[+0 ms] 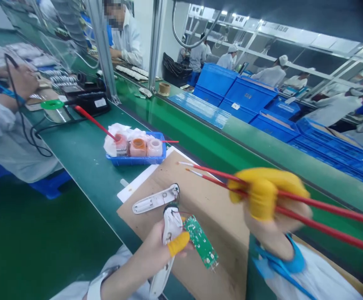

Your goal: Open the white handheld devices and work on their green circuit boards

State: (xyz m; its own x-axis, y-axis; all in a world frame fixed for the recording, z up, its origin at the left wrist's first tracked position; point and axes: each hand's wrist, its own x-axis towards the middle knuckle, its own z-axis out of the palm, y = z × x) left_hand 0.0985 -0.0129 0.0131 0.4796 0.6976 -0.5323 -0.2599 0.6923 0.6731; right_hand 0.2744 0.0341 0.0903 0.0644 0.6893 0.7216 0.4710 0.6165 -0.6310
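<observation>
Nearest us, the left hand, a yellow finger cot on its thumb, is closed around a white housing shell. A green circuit board juts out beside the thumb, and both are held low over a brown cardboard sheet. Well apart to the right we see the right hand, blurred and yellow-capped, clenched on two red-handled brushes whose tips point left across the cardboard. A second white shell half lies on the sheet's far-left corner. Beyond it, a blue tray on the green conveyor belt holds three small jars and another red brush. Farther on we make out a co-worker's sleeve at left, a black soldering station, stacked blue crates and white-coated workers.
</observation>
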